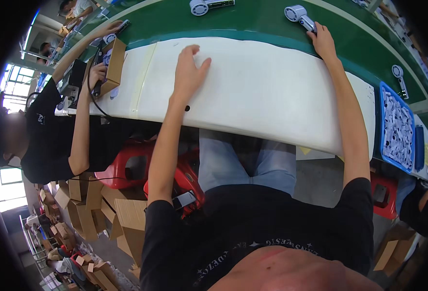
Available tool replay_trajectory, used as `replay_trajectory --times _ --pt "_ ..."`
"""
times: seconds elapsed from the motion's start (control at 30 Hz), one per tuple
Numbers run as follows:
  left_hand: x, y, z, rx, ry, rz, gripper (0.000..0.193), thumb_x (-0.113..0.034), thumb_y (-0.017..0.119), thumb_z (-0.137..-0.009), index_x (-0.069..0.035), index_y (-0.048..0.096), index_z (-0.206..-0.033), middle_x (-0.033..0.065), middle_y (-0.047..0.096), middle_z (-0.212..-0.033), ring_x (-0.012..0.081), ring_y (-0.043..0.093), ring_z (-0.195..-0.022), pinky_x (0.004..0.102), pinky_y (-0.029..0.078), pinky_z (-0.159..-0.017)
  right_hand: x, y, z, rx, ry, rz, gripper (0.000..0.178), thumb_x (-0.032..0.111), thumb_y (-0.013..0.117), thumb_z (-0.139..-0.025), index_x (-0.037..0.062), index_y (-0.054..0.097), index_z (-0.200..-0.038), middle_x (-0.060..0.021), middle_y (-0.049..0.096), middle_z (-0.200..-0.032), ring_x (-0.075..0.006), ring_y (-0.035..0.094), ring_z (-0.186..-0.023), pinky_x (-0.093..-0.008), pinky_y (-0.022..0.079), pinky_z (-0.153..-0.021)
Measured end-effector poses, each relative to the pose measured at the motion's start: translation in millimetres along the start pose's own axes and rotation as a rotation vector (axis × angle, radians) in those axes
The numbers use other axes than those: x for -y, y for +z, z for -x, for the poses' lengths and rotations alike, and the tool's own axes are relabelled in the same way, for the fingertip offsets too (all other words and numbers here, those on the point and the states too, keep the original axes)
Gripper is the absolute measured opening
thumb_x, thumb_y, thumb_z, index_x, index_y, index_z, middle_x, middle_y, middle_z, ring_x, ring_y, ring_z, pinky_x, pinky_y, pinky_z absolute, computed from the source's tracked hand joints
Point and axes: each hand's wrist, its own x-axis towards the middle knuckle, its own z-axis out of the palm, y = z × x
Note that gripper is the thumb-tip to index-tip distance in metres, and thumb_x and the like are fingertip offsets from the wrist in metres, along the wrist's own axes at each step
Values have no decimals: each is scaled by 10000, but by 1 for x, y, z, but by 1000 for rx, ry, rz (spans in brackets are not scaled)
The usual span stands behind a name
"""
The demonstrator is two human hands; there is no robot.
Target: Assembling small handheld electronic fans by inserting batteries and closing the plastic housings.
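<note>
A white handheld fan (297,14) with a round head and a dark, shiny handle lies on the green conveyor belt (257,20) at the far right of my table. My right hand (324,42) reaches over the belt's near edge, its fingers closed on the end of that handle. Above the white tabletop (252,87) my left hand (190,72) holds nothing, thumb and fingers apart. A second fan (200,7) rests on the belt farther left. Another fan (399,72) lies at the right.
A blue tray (383,121) full of small white parts stands right of my table. On my left, a co-worker (44,131) holds a dark corded tool (97,82) beside a cardboard box (116,65). Red stools (124,167) and cardboard boxes (85,208) are at floor level.
</note>
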Motion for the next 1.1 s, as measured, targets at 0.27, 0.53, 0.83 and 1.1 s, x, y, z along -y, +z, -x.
replay_trajectory --times 0.27,0.53,0.83,1.1 --pt "106 32 -195 -141 155 -433 1065 -585 746 -680 147 325 -1330 331 416 -1339 440 421 -1237 441 367 -1037 -51 -141 60 271 76 152 380 281 603 -912 60 558 -1217 -152 595 -1155 -295 604 -965 -391 495 -826" --pt "111 79 -244 -74 140 -209 820 -483 764 -729 17 468 -1308 258 544 -1224 335 567 -1102 387 430 -954 -208 -311 203 499 454 159 451 385 576 -919 148 524 -1299 -157 574 -1235 -303 587 -1062 -394 478 -905" --pt "-2 17 -164 -114 57 406 450 -343 683 -855 -57 608 -1194 116 601 -1108 179 583 -984 254 449 -872 -168 -225 205 308 441 669 641 632 439 -882 214 458 -1367 -160 498 -1354 -336 533 -1187 -424 460 -961" --pt "-39 -5 -68 208 -31 558 367 -315 593 -926 -60 612 -1190 52 616 -1073 109 584 -946 221 455 -829 -201 -225 187 293 437 461 500 488 523 -877 260 489 -1320 -164 554 -1283 -361 598 -1077 -452 503 -892"
